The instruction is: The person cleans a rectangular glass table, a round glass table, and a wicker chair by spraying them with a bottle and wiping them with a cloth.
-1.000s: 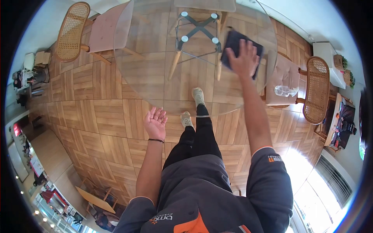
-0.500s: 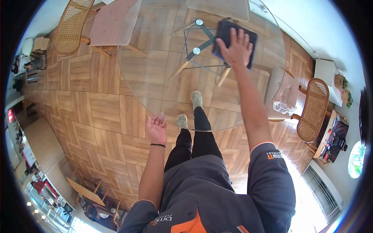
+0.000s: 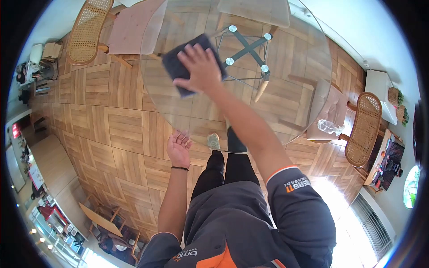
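My right hand (image 3: 199,69) lies flat with fingers spread on a dark folded cloth (image 3: 176,62), pressing it against the round glass table top (image 3: 286,105). The cloth is left of the dark cross-shaped base fitting (image 3: 247,48), which shows through the glass. Near the front left edge of the glass is my left hand (image 3: 179,149), palm up and fingers loosely curled, with nothing in it. A dark band circles that wrist.
A pink-seated chair with a cane back (image 3: 90,33) stands at the left of the table. Another cane-backed chair (image 3: 363,129) is on the right, a clear plastic bottle (image 3: 328,127) on its seat. A pale chair seat (image 3: 254,11) shows through the far side of the glass.
My right hand has swept the cloth leftward across the glass, from right of the base fitting to its left. My left hand has stayed nearly in place.
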Demonstrator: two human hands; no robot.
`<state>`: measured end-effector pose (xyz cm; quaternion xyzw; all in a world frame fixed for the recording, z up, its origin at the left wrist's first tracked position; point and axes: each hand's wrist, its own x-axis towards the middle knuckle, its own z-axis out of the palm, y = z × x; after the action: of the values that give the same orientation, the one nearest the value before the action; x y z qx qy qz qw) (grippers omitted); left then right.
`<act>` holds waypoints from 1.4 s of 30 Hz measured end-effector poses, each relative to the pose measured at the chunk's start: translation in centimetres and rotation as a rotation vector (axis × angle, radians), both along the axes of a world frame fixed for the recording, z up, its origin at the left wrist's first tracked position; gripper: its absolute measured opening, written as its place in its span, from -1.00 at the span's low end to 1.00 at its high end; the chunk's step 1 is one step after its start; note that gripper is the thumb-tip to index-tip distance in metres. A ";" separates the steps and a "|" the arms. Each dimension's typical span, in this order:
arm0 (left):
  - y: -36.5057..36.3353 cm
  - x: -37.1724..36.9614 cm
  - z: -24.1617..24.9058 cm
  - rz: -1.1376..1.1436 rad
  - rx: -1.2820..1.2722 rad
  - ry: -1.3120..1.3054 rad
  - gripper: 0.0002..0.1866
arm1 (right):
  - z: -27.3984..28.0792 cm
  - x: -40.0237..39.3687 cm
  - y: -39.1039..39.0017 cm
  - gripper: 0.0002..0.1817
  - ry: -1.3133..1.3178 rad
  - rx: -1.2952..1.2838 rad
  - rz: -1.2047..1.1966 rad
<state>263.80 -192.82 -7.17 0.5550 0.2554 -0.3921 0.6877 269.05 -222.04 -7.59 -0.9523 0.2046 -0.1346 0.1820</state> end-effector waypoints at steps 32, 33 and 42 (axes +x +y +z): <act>2.0 -0.2 0.0 0.021 -0.270 0.116 -0.30 | 2.9 -21.7 10.7 -0.05 0.370 0.031 -0.204; 1.9 -0.2 0.0 0.024 -0.271 0.114 -0.30 | 3.1 -19.7 11.4 -0.06 0.351 0.054 -0.156; 0.1 -0.4 0.5 0.179 -0.146 0.146 -0.39 | 1.7 0.4 7.6 -0.11 0.016 0.075 0.147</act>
<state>263.43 -192.76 -6.67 0.4484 0.3240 -0.3863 0.7380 269.44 -214.40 -5.89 -0.9584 0.1405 -0.1054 0.2251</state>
